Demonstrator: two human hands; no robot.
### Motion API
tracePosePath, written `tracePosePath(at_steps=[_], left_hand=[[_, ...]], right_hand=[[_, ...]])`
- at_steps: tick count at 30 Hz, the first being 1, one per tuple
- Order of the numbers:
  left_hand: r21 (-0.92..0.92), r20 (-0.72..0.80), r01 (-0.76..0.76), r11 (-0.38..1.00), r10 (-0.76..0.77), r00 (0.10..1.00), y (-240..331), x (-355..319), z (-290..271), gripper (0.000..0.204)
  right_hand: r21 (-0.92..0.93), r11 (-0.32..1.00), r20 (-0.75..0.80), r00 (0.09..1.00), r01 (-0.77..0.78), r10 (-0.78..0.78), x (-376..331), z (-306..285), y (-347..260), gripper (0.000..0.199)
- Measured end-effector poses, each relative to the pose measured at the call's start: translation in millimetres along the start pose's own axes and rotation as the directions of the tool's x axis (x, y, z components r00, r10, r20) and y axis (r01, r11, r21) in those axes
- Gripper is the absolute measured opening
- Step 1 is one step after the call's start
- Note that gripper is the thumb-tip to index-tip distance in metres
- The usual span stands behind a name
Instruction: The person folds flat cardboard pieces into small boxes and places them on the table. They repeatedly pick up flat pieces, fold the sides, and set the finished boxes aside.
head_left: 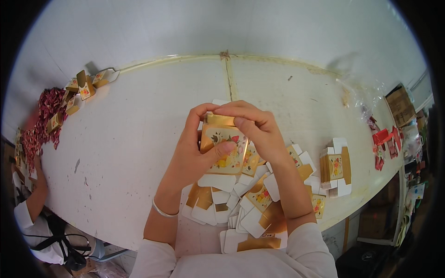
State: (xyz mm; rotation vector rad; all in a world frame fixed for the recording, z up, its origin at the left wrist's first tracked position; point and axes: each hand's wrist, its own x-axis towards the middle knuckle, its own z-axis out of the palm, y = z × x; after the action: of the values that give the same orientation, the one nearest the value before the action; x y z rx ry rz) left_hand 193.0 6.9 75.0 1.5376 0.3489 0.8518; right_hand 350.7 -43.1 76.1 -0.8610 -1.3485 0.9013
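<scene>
Between my two hands is a gold carton (224,149) with a cream front printed with fruit. My left hand (194,150) grips its left side, the thumb lying across the printed face. My right hand (259,129) holds the carton's upper end, fingers curled over the top and thumb pressed on the gold flap. Beneath my hands and forearms spreads a loose heap of flattened cartons (258,197) in white and gold, some overlapping. Whether the carton's far end is closed is hidden by my fingers.
A neat stack of flat cartons (334,167) stands to the right. At the far left lie a pile of dark red packets (48,109) and some formed gold cartons (85,88), near a co-worker's arm (38,190). Clear plastic (364,95) and red packets (381,137) lie at the right edge.
</scene>
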Motion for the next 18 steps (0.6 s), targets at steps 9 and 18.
tracePosePath(at_steps=[9,18], left_hand=[[-0.152,-0.125,0.020,0.988,-0.039,0.991,0.3,0.5,-6.1,0.040],[-0.304,-0.210,0.176,0.936,-0.246,0.946,-32.9,6.9,-14.2,0.022]], right_hand=[[-0.288,0.939,0.202,0.971,0.185,-0.130,-0.9,7.8,-11.7,0.033],[-0.649,0.753,0.036,0.993,0.111,-0.115,-1.4,16.0,7.4,0.036]])
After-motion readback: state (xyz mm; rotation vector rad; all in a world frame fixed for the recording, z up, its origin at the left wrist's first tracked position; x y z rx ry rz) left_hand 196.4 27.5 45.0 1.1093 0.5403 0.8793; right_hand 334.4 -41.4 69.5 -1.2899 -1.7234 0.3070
